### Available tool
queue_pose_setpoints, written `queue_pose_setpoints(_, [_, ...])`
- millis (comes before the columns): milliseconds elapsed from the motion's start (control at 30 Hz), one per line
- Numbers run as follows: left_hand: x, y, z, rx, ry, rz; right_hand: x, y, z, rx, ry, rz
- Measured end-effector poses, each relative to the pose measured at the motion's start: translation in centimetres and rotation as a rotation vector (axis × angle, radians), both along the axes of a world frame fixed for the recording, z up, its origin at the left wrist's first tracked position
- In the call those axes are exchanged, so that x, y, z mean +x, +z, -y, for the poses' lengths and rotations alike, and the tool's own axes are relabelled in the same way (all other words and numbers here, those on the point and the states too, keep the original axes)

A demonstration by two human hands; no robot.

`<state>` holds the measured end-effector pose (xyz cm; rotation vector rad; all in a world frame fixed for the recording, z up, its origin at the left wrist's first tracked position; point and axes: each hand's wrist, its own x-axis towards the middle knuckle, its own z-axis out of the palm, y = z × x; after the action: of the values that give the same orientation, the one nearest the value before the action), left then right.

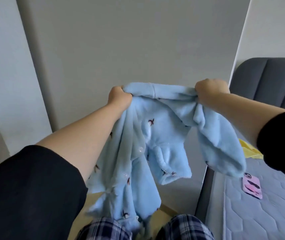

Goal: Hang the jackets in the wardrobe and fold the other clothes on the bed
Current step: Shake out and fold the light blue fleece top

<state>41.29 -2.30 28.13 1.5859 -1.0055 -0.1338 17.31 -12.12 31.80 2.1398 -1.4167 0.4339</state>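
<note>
While both fists are clenched around its upper edge, the light blue fleece jacket [155, 132] hangs in the air in front of the person, spread between the left hand [119, 97] and the right hand [211, 91]. Each hand has its fingers curled tight into the fabric near the collar, arms stretched forward, black sleeves pushed up toward the elbows. The jacket droops open, showing clear buttons down one front edge and small dark motifs scattered over the pile; its hem falls to the plaid trousers [186, 227] below. To the right lies the bed [259, 213], its quilted grey mattress bare, with a pink phone [252, 187] on it and a yellow garment [249, 151] farther back, below the padded grey headboard [268, 78].
</note>
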Motion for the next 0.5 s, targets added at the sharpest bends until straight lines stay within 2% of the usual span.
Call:
queue_pose_setpoints(67, [0.5, 0.2, -0.8, 0.104, -0.059, -0.02, -0.1, 0.4, 0.8, -0.058, 0.007, 0.226])
queue_pose_setpoints(133, [0.4, 0.1, -1.5, 0.219, -0.302, -0.193, 0.5, 1.3, 1.3, 0.047, 0.091, 0.525])
queue_pose_setpoints(200, [-0.1, -0.2, -1.8, 0.257, -0.538, -0.4, 1.6, 1.4, 1.1, 0.294, 0.296, 0.808])
queue_pose_setpoints(267, [-0.4, -0.6, -1.5, 0.189, -0.621, -0.557, 2.8, -0.2, 0.0, 0.651, 0.55, 0.959])
queue_pose_setpoints(333, [-0.7, -0.7, -1.3, 0.07, -0.594, -0.657, 3.5, -3.5, -1.2, 0.962, 0.648, 0.885])
queue_pose_setpoints(400, [-0.8, -0.9, -1.2, -0.034, -0.548, -0.706, 3.5, -7.8, -1.8, 1.208, 0.555, 0.646])
queue_pose_setpoints(467, [-0.9, -1.2, -1.3, -0.066, -0.575, -0.753, 3.6, -12.2, -3.0, 1.331, 0.419, 0.391])
queue_pose_setpoints(500, [-0.9, -1.5, -1.3, -0.07, -0.606, -0.759, 3.9, -14.2, -3.4, 1.342, 0.413, 0.35])
